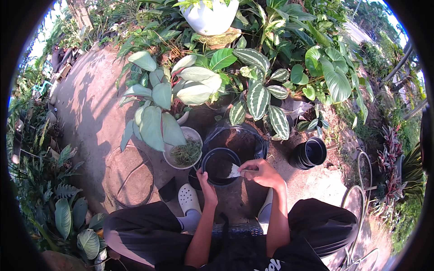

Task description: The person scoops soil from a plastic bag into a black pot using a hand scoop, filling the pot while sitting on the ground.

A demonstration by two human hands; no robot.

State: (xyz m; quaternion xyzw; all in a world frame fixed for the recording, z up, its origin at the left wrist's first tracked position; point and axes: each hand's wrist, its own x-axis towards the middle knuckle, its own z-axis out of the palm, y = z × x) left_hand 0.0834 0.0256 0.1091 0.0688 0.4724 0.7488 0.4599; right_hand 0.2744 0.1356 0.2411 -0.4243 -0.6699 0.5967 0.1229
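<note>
A round black plastic pot (221,166) with dark soil in it stands between my feet. My left hand (207,189) is at the pot's left rim, fingers against it. In my right hand (257,172), at the pot's right side, is a small white piece (234,170), pinched between thumb and fingers and reaching over the soil; its exact kind is unclear. Just beyond the pot lies a large black plastic bag (262,142) with brown soil inside. A pale round pot (185,149) holding cut grass or thin green stems stands to the left.
Stacked black nursery pots (310,154) lie on the right. A round ring-edged slab (130,176) is at the left, with a black scrap (167,189) near my shoe. Leafy plants (156,125) overhang the far side below a white planter (210,17). A hose (361,200) loops at the right.
</note>
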